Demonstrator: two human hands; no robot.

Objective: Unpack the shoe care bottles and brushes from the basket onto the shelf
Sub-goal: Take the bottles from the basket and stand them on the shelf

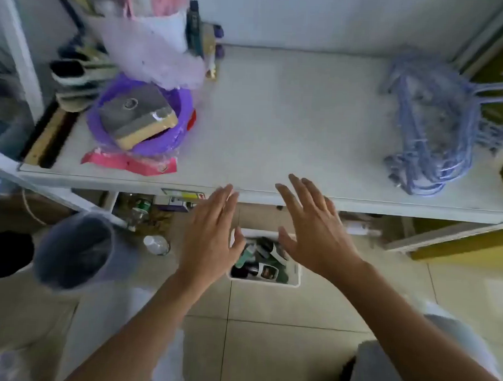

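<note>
A white basket stands on the tiled floor below the front edge of the white shelf. Inside it lie several shoe care bottles, dark and green, one with a picture label; any brushes in it are hidden. My left hand hovers over the basket's left side with fingers spread and nothing in it. My right hand hovers over the basket's right side, also open and empty. Both hands cover part of the basket.
On the shelf's left sit a purple basin holding a grey block, a pink packet and a long brush. A bundle of blue hangers lies at the right. A lined bin and a clear bottle stand on the floor.
</note>
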